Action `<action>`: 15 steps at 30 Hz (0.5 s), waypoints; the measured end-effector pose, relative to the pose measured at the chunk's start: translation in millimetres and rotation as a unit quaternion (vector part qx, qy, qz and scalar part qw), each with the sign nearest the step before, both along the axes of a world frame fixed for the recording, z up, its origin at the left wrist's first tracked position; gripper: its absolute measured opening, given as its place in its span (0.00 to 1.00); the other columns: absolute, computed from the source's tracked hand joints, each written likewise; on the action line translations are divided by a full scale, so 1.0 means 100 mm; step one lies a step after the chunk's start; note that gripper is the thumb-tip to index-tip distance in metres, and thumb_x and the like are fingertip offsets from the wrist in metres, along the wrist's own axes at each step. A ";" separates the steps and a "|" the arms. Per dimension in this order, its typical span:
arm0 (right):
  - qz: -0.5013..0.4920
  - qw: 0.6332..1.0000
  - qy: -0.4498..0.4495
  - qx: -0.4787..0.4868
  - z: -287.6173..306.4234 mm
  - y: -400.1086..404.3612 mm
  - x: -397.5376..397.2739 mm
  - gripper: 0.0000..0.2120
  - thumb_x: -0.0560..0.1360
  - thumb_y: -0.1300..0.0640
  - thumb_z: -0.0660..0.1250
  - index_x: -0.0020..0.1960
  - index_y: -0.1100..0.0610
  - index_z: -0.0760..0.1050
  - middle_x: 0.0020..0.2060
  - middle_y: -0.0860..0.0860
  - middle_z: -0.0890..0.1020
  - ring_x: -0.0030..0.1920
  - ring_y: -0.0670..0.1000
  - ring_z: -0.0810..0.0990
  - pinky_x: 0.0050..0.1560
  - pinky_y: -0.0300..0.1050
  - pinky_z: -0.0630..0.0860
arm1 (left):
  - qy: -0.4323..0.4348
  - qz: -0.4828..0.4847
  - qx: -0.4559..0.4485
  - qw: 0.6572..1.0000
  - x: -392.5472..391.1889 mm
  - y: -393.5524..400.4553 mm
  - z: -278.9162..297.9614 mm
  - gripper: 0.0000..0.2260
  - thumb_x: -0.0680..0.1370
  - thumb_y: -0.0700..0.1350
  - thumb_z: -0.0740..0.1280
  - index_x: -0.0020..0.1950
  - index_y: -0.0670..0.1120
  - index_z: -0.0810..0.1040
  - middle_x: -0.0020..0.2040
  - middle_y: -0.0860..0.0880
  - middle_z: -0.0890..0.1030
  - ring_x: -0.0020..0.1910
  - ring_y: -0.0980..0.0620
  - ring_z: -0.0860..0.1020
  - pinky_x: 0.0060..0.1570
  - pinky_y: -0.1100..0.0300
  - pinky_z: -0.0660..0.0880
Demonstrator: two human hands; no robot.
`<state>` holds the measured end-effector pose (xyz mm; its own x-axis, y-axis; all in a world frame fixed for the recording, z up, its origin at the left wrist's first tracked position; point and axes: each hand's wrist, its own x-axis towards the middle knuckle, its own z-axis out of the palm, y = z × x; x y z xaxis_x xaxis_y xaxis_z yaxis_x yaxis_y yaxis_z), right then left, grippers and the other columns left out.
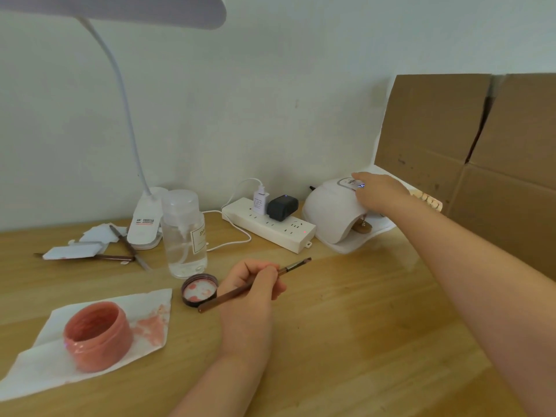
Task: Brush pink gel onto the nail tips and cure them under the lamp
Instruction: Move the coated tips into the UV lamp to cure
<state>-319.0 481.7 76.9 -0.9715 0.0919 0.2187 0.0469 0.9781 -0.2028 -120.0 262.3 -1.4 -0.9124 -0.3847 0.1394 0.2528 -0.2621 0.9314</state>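
Note:
My left hand (pixel 251 291) grips a brown gel brush (pixel 293 267) in mid-table, bristles pointing up and right. My right hand (pixel 377 192) reaches to the white curing lamp (pixel 331 213) at the back right, a fingertip touching the lit button panel on its top. A small wooden stand (pixel 362 227) shows in the lamp's opening; the nail tips on it are hard to make out. The open pink gel jar (pixel 97 337) stands on a smeared white paper (pixel 147 323) at the front left. Its lid (pixel 199 289) lies upside down beside my left hand.
A clear pump bottle (pixel 185 236) stands behind the lid. A white power strip (pixel 270 227) with two plugs lies at the back. A desk lamp (pixel 144 227) rises at the left, with loose tools and wipes (pixel 90 246) beside it. Cardboard boxes (pixel 481 139) wall off the right.

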 end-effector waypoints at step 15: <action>0.016 0.997 -0.063 0.052 0.10 -0.03 -0.08 0.21 0.76 0.61 0.54 0.67 0.53 0.68 0.64 0.54 0.74 0.61 0.57 0.73 0.58 0.47 0.71 | 0.019 0.004 0.007 1.000 -0.01 0.02 -0.02 0.10 0.74 0.32 0.65 0.35 0.42 0.78 0.26 0.49 0.78 0.28 0.58 0.75 0.31 0.69 0.73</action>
<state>-327.1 478.9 86.7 -0.9938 0.0433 0.1023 0.0337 0.9950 -0.0944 -121.0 264.1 -3.3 -0.9036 -0.3942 0.1680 0.2897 -0.2732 0.9173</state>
